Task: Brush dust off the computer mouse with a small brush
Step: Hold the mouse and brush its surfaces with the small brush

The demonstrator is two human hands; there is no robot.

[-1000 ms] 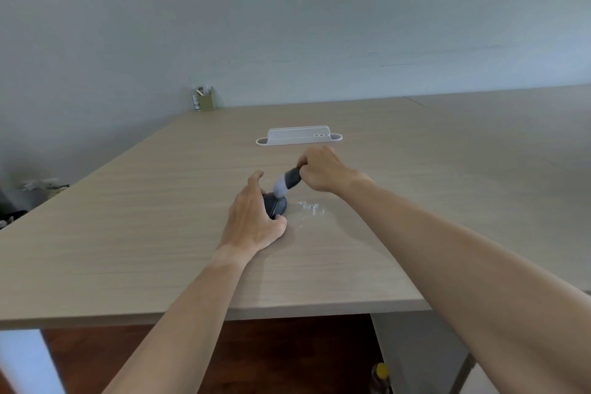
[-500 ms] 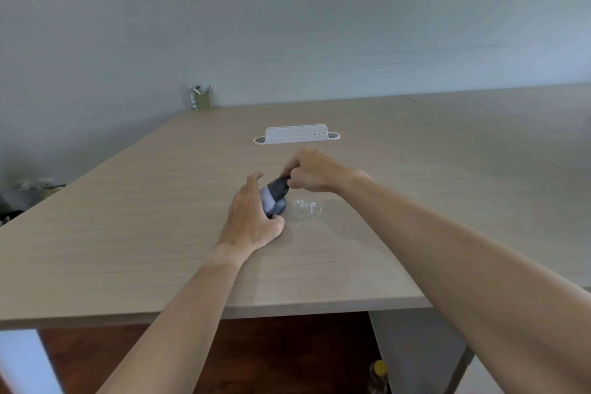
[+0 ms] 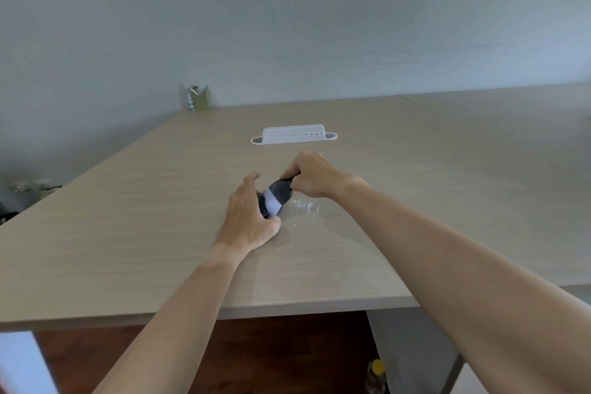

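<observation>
A dark computer mouse (image 3: 264, 207) rests on the wooden table (image 3: 160, 233), mostly hidden under my left hand (image 3: 248, 217), which grips it from the left. My right hand (image 3: 311, 177) is closed around the dark handle of a small brush (image 3: 281, 190). The brush's white bristles (image 3: 271, 201) press against the top of the mouse. White dust flecks (image 3: 305, 206) lie on the table just right of the mouse.
A white slotted stand (image 3: 293, 135) lies farther back on the table. A small pen holder (image 3: 200, 99) sits in the far left corner by the wall. The table's front edge runs below my forearms. A bottle (image 3: 376, 374) stands on the floor underneath.
My right hand has swept the brush leftward and down, so the bristles moved from the mouse's right side onto its top. My left hand has stayed on the mouse.
</observation>
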